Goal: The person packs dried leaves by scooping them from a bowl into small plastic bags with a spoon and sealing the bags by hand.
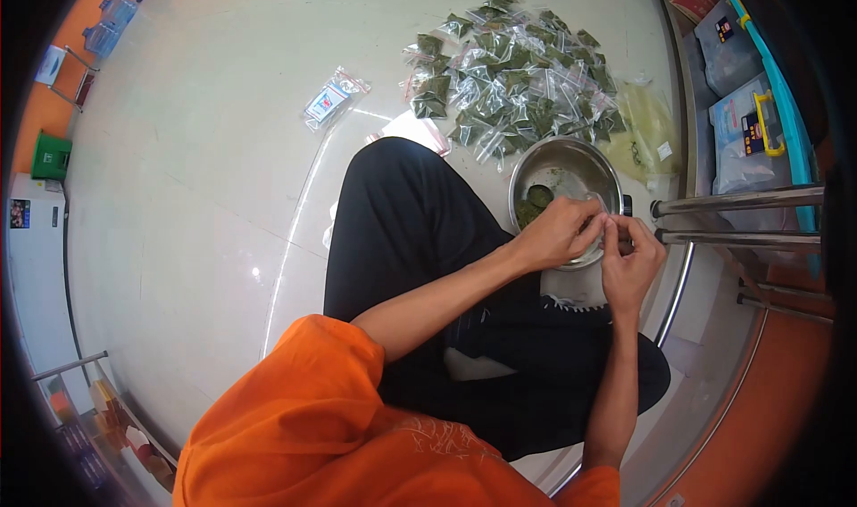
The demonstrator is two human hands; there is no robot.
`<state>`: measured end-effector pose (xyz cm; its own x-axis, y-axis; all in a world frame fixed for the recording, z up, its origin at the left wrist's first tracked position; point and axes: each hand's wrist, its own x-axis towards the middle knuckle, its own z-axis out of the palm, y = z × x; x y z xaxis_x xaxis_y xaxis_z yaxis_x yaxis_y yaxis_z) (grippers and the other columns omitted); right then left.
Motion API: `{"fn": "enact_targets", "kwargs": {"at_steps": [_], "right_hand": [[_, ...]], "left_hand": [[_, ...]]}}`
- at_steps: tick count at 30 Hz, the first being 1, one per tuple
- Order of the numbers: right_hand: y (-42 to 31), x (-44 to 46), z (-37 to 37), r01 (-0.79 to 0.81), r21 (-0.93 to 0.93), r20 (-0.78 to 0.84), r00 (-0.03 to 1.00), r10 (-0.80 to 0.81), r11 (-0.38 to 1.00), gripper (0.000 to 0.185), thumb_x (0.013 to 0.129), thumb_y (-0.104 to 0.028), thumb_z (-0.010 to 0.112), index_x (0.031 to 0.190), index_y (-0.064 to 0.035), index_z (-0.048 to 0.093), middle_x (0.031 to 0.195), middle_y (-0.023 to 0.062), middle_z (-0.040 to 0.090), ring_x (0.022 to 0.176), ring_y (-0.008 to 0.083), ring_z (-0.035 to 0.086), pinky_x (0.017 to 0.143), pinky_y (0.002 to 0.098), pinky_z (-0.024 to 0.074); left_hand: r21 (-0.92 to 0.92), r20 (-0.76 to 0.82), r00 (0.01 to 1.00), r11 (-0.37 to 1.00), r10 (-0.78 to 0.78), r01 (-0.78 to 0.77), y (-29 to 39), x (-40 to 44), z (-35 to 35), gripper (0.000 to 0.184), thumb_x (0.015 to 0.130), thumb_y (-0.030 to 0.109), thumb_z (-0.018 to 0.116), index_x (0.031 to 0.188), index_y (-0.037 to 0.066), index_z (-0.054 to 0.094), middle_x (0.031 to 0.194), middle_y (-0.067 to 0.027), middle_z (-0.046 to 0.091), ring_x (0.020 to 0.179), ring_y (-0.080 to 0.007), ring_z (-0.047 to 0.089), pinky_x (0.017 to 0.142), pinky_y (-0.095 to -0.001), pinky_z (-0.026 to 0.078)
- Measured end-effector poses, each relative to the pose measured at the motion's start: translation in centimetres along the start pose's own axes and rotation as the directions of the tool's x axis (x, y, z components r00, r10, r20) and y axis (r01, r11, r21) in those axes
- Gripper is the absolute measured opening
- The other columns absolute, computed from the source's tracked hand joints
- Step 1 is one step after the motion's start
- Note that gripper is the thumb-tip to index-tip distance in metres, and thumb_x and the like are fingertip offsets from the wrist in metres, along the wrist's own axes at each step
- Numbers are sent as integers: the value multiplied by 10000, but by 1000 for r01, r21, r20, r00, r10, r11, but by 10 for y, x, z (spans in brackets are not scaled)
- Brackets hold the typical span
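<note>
Both of my hands meet over the right part of a steel bowl point(520, 178). My left hand point(564, 230) is closed, its fingers pinching a small clear plastic bag point(600, 202). Beside it my right hand point(632, 261) pinches the same bag, thumb and fingertips together. Inside the bowl, at its left, lie green dried flakes point(527, 212) and a small round dark thing point(539, 195). Beyond the bowl spreads a large pile of clear zip bags point(518, 70) filled with green flakes.
A pack of empty bags point(332, 101) lies on the tiled floor, with a pinkish-white stack point(420, 132) near my knee. A yellowish plastic bag point(650, 128) is right of the pile. Metal rails point(741, 201) and storage boxes point(745, 132) stand at the right.
</note>
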<state>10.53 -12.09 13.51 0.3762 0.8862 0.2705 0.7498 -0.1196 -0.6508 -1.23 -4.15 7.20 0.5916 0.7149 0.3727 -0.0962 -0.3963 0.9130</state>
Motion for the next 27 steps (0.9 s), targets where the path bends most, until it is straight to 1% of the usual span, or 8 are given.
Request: {"fn": "enact_targets", "kwargs": {"at_steps": [5, 13, 16, 18, 21, 23, 25, 27], "right_hand": [[-1, 0, 10, 49, -60, -39, 998, -52, 997, 52, 880, 10, 654, 857, 56, 658, 763, 138, 649, 614, 236, 668, 570, 339, 517], [7, -4, 19, 86, -181, -67, 993, -100, 980, 45, 880, 9, 645, 862, 50, 639, 755, 151, 630, 608, 284, 654, 566, 377, 502], [7, -1, 20, 79, -167, -78, 993, -93, 983, 44, 886, 12, 637, 872, 54, 636, 790, 161, 633, 643, 286, 662, 589, 379, 511], [7, 3, 19, 130, -60, 24, 991, -129, 990, 45, 895, 23, 623, 907, 62, 643, 822, 167, 631, 678, 290, 663, 618, 377, 515], [9, 4, 18, 199, -24, 73, 978, -197, 980, 68, 906, 28, 612, 940, 69, 652, 851, 167, 633, 698, 292, 660, 640, 367, 516], [5, 2, 14, 173, -43, 97, 981, -168, 984, 71, 906, 22, 616, 938, 71, 658, 841, 162, 636, 689, 285, 658, 637, 355, 513], [2, 0, 7, 139, -72, 123, 984, -130, 988, 75, 907, 16, 621, 935, 72, 663, 830, 156, 640, 681, 277, 656, 634, 344, 510], [3, 1, 4, 68, 22, 99, 993, -70, 997, 75, 904, 6, 633, 897, 74, 665, 783, 150, 633, 645, 256, 645, 609, 334, 494]], "left_hand": [[-64, -59, 993, 993, -105, 101, -2, 0, 2, 204, 922, 111, 622, 812, -60, 636, 601, -228, 556, 498, -346, 575, 516, -411, 437], [-86, -55, 993, 991, -107, 102, -8, 2, 3, 242, 927, 139, 612, 808, -68, 649, 599, -231, 553, 487, -325, 547, 517, -398, 439], [-106, -79, 990, 989, -116, 107, -8, -1, 4, 262, 942, 157, 602, 817, -70, 644, 608, -238, 554, 501, -341, 550, 523, -412, 435], [-128, -106, 984, 984, -141, 127, -8, -4, 1, 270, 951, 165, 597, 827, -71, 640, 618, -241, 557, 514, -353, 555, 528, -423, 431], [-48, -62, 989, 990, -136, 133, -9, -6, -7, 295, 981, 188, 579, 837, -66, 620, 641, -243, 564, 556, -368, 575, 554, -440, 429], [84, -43, 992, 989, -122, 125, -10, -4, -6, 326, 1012, 206, 553, 821, -56, 593, 650, -243, 564, 590, -369, 596, 581, -448, 432], [43, -11, 996, 996, -84, 84, -7, 0, -6, 334, 1024, 208, 538, 821, -53, 584, 652, -244, 567, 603, -379, 601, 588, -448, 436], [-3, 26, 999, 999, -43, 43, -5, 2, -7, 342, 1035, 209, 523, 820, -51, 576, 654, -245, 569, 616, -389, 606, 595, -447, 440]]}}
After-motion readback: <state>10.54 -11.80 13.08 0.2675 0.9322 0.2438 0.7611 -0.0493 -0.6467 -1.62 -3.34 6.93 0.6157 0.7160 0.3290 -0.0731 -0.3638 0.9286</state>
